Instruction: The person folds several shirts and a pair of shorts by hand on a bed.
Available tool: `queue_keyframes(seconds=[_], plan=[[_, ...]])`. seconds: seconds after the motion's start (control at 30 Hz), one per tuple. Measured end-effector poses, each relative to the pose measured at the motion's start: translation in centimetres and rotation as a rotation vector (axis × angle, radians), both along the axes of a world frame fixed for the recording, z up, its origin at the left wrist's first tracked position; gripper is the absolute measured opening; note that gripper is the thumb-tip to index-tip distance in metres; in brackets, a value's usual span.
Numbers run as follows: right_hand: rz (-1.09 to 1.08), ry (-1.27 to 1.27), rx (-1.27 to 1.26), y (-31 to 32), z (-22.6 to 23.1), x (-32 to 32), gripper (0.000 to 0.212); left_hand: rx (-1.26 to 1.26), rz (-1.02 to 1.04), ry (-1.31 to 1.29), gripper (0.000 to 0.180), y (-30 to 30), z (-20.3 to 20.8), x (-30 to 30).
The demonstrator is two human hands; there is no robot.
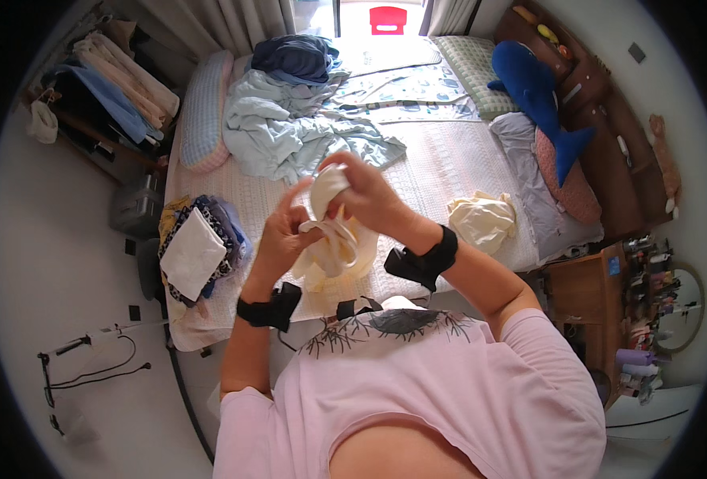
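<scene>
A pale cream cloth garment [334,254] hangs in folds between my hands, above the near part of the bed. My left hand [287,233] is closed on its bunched edge, with the thumb and fingers pinching the fabric. Held a little higher and to the right, my right hand [363,190] grips a white, rounded part of the same cloth. Which kind of garment it is, I cannot tell. To the right on the bed lies a crumpled cream cloth [483,220]. On the left side sits a stack of folded clothes with a white folded cloth [194,254] on top.
On the bed [433,172], a light green blanket [278,120] lies rumpled beside a dark bundle [296,57]. Pillows and a blue plush whale [528,76] line the right side. Clothes hang at left above a grey suitcase [135,206]; a wooden dresser [575,291] stands right.
</scene>
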State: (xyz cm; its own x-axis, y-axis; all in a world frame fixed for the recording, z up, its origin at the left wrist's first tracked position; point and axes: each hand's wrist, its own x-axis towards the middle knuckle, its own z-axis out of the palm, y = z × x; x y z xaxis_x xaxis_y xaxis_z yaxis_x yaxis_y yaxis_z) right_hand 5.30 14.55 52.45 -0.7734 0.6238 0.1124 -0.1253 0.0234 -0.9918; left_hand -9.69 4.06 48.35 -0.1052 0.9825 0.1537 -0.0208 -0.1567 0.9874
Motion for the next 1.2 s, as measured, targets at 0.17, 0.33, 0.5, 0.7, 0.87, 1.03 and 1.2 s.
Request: queue_keyframes(seconds=[0.17,0.33,0.5,0.7,0.87,1.03,1.2], plan=[[0.142,0.127,0.197,1.5,-1.0,1.5,0.036,-0.05,0.21,-0.057,0.025,-0.7,-1.7,-3.2],[0.098,-0.267,0.541,3.9,-5.7,3.7,0.056,0.046,0.15,-0.364,0.031,-2.9,-1.9,-6.1],[0.185,-0.311,0.489,2.4,-13.0,1.9,0.063,-0.021,0.142,-0.345,0.019,-3.6,-0.6,-6.4],[0.093,-0.137,0.502,1.0,-14.1,-0.8,0.049,-0.084,0.052,-0.132,0.024,-4.4,0.2,-5.8],[0.036,-0.19,0.364,2.8,-14.1,-1.1,0.015,-0.092,0.273,0.077,0.033,-5.3,-1.0,-7.8],[-0.446,-0.049,0.587,5.3,-3.6,3.9,0.012,-0.021,0.433,-0.252,0.025,-5.6,0.0,-8.9],[-0.54,-0.053,0.919,5.7,-3.1,4.1,0.036,-0.029,0.317,-0.288,0.017,-3.8,1.5,-6.1]])
